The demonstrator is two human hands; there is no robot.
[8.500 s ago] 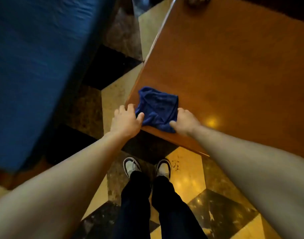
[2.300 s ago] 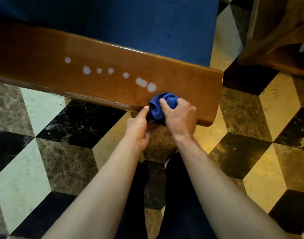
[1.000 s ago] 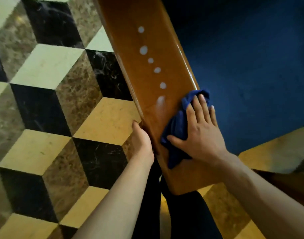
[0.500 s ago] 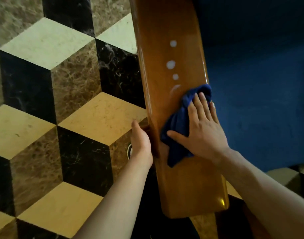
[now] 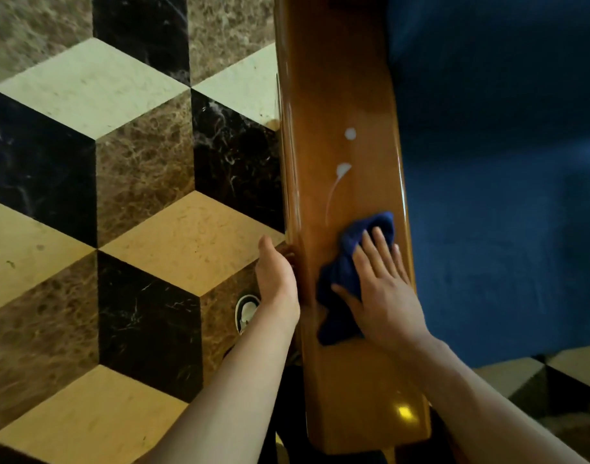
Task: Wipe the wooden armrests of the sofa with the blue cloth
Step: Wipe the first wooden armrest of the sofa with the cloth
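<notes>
A glossy wooden armrest (image 5: 340, 95) runs from the bottom of the view straight away from me. My right hand (image 5: 382, 289) lies flat on the crumpled blue cloth (image 5: 340, 279), pressing it onto the armrest's top. Two white drops (image 5: 349, 133) sit on the wood beyond the cloth, the nearer one drawn into a thin streak. My left hand (image 5: 275, 279) rests against the armrest's left side edge, its fingers hidden behind the wood.
The sofa's blue seat cushion (image 5: 501, 162) fills the right side. A marble floor (image 5: 119, 195) in a cube pattern of cream, brown and black lies to the left. One white shoe toe (image 5: 246, 311) shows below my left hand.
The cloth under my right hand has slid forward along the armrest and fewer white drops remain, one now smeared into a streak. My left hand stays on the side edge.
</notes>
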